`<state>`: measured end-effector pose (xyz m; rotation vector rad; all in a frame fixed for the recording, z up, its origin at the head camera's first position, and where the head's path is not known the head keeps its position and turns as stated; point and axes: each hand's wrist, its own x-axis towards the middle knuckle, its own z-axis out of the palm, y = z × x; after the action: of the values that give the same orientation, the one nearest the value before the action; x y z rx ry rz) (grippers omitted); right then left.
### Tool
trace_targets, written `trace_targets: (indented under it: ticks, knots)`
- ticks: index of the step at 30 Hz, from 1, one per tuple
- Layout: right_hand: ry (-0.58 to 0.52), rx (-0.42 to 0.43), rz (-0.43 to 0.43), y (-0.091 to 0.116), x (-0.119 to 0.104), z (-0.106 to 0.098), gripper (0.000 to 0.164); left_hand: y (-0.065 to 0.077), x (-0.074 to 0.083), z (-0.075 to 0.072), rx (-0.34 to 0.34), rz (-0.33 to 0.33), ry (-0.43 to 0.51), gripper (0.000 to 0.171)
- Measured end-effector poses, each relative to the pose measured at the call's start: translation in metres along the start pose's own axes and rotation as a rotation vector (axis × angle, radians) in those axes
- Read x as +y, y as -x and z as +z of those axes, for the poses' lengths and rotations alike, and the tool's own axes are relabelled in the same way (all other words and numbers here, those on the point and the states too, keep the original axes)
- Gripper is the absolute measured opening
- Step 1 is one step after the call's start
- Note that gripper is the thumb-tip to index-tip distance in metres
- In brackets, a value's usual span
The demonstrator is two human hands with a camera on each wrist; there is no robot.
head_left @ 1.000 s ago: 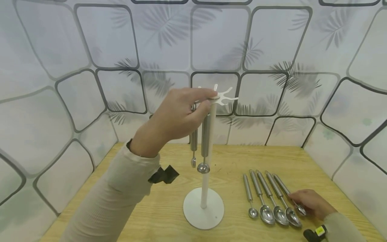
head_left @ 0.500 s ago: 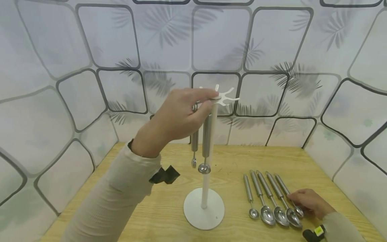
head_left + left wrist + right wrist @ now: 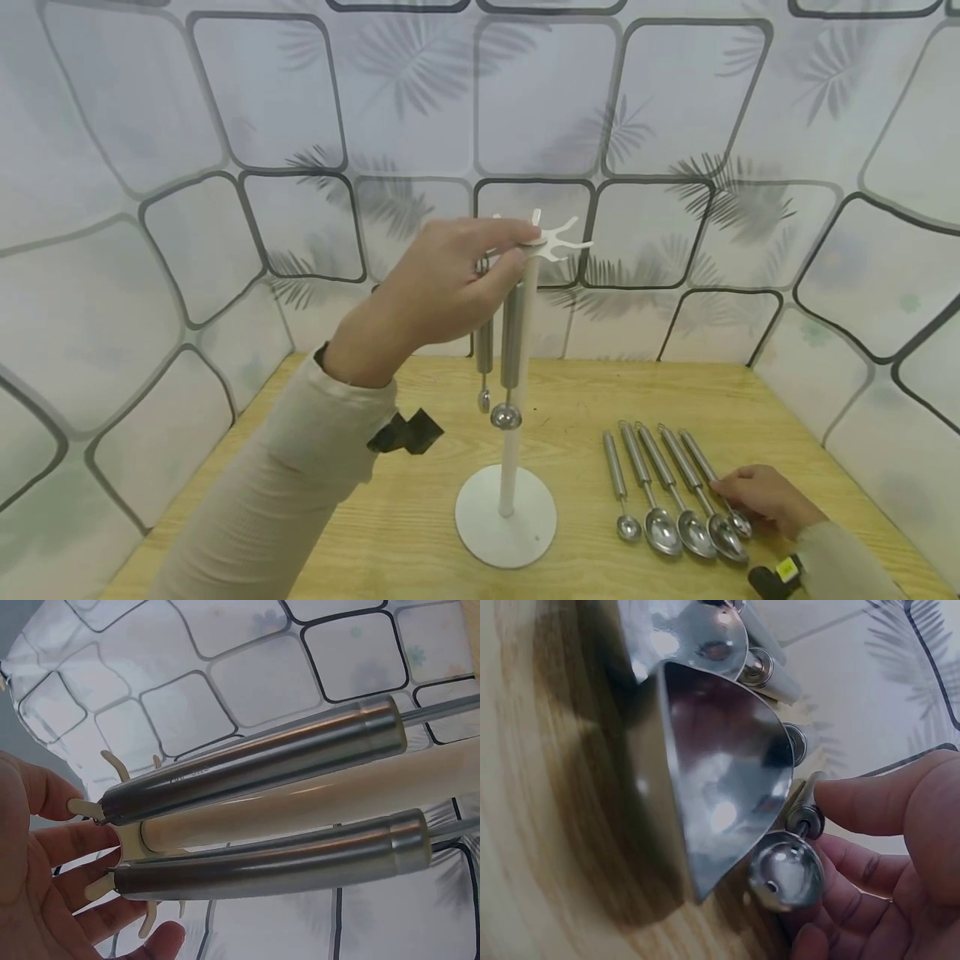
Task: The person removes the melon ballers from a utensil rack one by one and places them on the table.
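Observation:
A white utensil stand [image 3: 480, 517] with a hooked top stands upright mid-table. My left hand [image 3: 450, 283] grips its top from the left, thumb and fingers around the hub. Two steel utensils hang from the near-left hooks: a small round scoop [image 3: 512, 342] and one with a narrower head [image 3: 484, 346]. Their handles, including this thick steel handle [image 3: 270, 859], hang beside the pole [image 3: 315, 787] in the left wrist view. At the right, my right hand [image 3: 765, 496] pinches a melon baller [image 3: 787, 870] low on its handle, close over the table, its small bowl facing up.
Left of the right hand several steel utensils lie in a row: large scoops such as this pointed scoop [image 3: 735, 750], and a small round scoop [image 3: 628, 528] at the row's left end. A patterned cloth wall [image 3: 547, 100] encloses the wooden table [image 3: 585, 392] behind and at the sides.
The right hand has shifted slightly left with the melon baller, whose bowl now sits closer to the neighbouring scoop. The left hand stays on the stand's top.

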<state>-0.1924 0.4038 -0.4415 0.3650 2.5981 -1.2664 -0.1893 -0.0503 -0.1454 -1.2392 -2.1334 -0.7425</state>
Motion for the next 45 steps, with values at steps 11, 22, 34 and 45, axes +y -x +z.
trace_targets:
  ticks: [11, 22, 34, 45]
  knots:
    - [-0.107, -0.039, 0.004, 0.005, -0.002, -0.014, 0.037, -0.001, 0.0, 0.001, -0.003, 0.005, -0.009, 0.037]
    - [-0.388, -0.165, -0.111, 0.017, -0.034, -0.015, 0.048, -0.003, 0.0, -0.001, -0.06, 0.013, -0.033, 0.035]
    - [-0.498, -0.284, -0.399, 0.032, -0.098, 0.005, 0.035, -0.007, 0.002, 0.001, -0.014, 0.068, -0.031, 0.03]
    - [-0.601, -0.428, -0.689, 0.047, -0.16, 0.027, 0.036, -0.011, 0.01, 0.006, 0.032, 0.002, -0.061, 0.031]
